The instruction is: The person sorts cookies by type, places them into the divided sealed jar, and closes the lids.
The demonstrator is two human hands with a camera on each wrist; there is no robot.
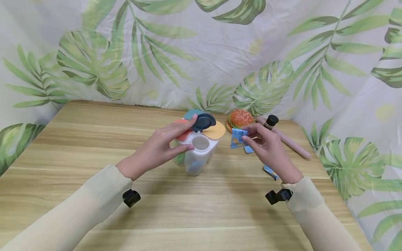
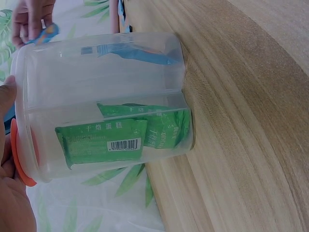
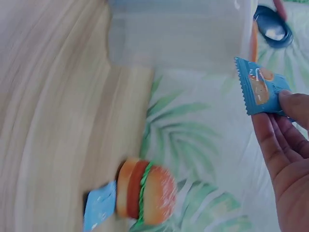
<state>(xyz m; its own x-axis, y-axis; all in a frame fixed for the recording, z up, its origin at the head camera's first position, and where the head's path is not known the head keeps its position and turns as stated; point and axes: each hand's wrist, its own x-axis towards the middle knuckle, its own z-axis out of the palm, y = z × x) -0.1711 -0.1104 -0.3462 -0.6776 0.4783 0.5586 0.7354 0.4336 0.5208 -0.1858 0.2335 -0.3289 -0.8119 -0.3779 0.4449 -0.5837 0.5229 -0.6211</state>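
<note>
A clear storage container [image 1: 196, 164] with coloured flip lids stands on the table. Its dark lid [image 1: 205, 122] is raised above a round opening [image 1: 200, 142]. My left hand [image 1: 160, 144] holds the container's top, index finger against the dark lid and thumb by the rim. Through the wall in the left wrist view show green snack packets [image 2: 104, 142] and a blue packet [image 2: 137, 53] in separate compartments. To the right of the container, my right hand [image 1: 267, 146] pinches a small blue snack packet [image 3: 258, 87] between thumb and fingers.
Behind the right hand sits a toy hamburger [image 1: 240, 119]. Beside it are a black-capped bottle [image 1: 271, 121] and a long pinkish stick [image 1: 292, 144]. One blue packet [image 1: 248, 149] lies near the burger, another blue packet [image 1: 270, 172] below the right wrist. A leaf-patterned cloth [image 1: 220, 52] hangs behind the table.
</note>
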